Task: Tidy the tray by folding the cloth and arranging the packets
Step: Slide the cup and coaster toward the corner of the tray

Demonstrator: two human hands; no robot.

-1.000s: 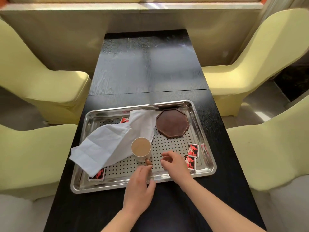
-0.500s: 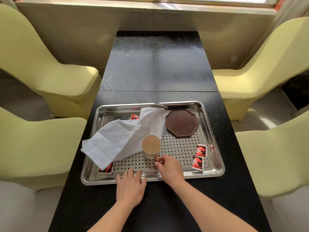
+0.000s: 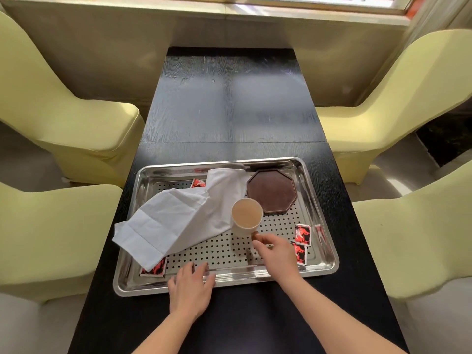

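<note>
A steel perforated tray [image 3: 324, 200] lies on the black table. A crumpled white cloth [image 3: 178, 221] sprawls across its left half and hangs over the left rim. Red-and-black packets lie scattered: one under the cloth's near corner [image 3: 154, 269], one at the back [image 3: 198, 183], and a few at the right [image 3: 302, 233]. A cream cup [image 3: 246, 217] of milky drink stands mid-tray; my right hand [image 3: 278, 254] pinches its wooden handle. My left hand [image 3: 190, 287] rests flat on the tray's near rim, fingers straight.
A brown octagonal coaster [image 3: 272, 191] sits at the tray's back right. The long black table [image 3: 229, 103] runs toward a window sill. Pale yellow covered chairs [image 3: 63, 123] flank both sides of the table, two on each side.
My right hand moved left to the cup and took its handle. My left hand drew back from the cup and settled on the tray's near rim.
</note>
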